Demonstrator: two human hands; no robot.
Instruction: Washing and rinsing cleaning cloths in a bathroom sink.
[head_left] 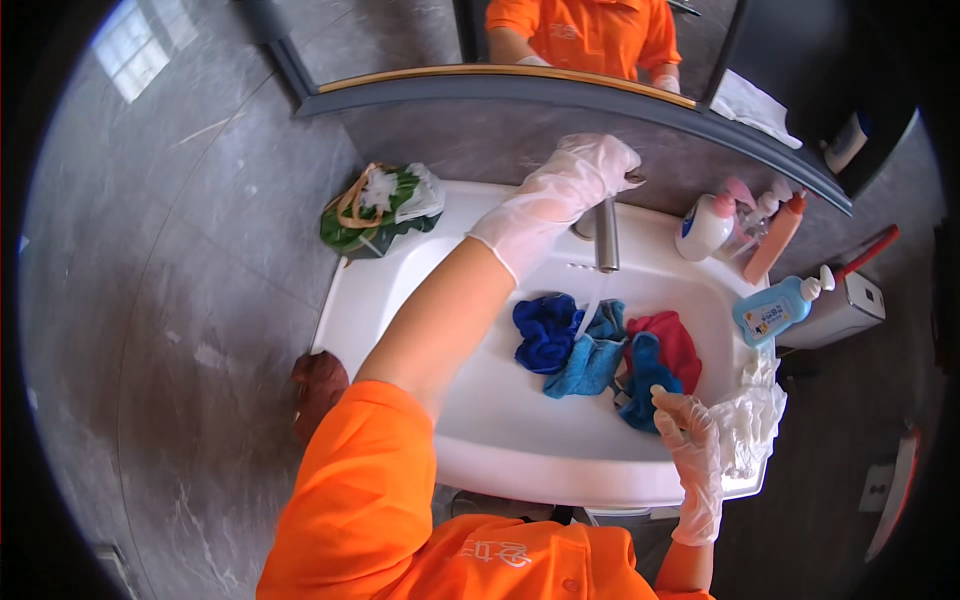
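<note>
At the white washbasin (400, 300), the gloved left hand (560, 190) is closed over the tap (606, 235) handle while water runs onto blue and red cloths (600, 350) in the bowl: wetting them, I judge. The right hand (690, 435) rests open-fingered, touching the cloths; wringing needs both hands. Grey marbled walls and a mirror (520, 45) surround it.

Left hand: the gloved left hand (570, 190) reaches over the white sink (400, 290) and rests on the tap handle above the metal tap (606, 235).
Right hand: the gloved right hand (690, 440) touches the cloths at the sink's near right rim.
Cloths: dark blue cloth (545, 330), light blue cloth (592, 360) and red cloth (672, 340) lie bunched together in the basin.
Water: a thin stream falls onto the cloths.
Right edge: bottles (775, 305) stand beside the basin.
</note>
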